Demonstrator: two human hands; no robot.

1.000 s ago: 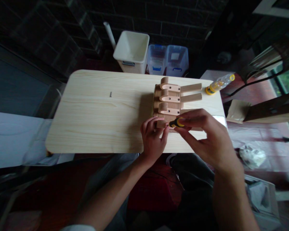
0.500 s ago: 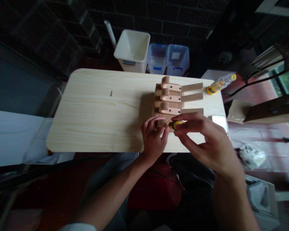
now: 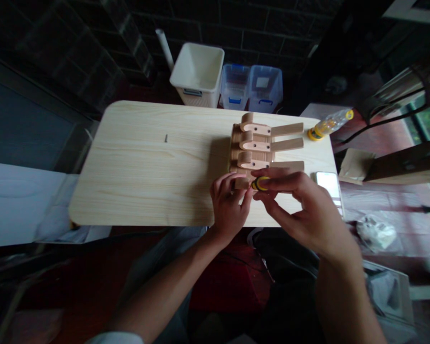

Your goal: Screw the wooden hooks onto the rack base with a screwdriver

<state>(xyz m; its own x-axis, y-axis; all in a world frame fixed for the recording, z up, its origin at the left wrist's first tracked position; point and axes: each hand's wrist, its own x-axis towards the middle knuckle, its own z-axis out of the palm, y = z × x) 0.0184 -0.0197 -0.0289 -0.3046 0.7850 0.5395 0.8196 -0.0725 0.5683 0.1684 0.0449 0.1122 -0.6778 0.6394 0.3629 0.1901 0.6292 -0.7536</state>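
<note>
Standing more upright than before, the yellow-handled screwdriver point(image 3: 261, 183) sits pinched between the right hand's fingers point(image 3: 283, 178).

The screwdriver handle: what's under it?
The end of a wooden hook rack lies below it, beside the left hand; the handle and right hand hide the tip and the spot it meets.

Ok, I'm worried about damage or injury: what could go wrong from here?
The screwdriver could slip toward the left hand, whose fingers grip the wooden block right beside it. The right hand could knock the phone near the table edge. The loose screw could get lost.
</note>
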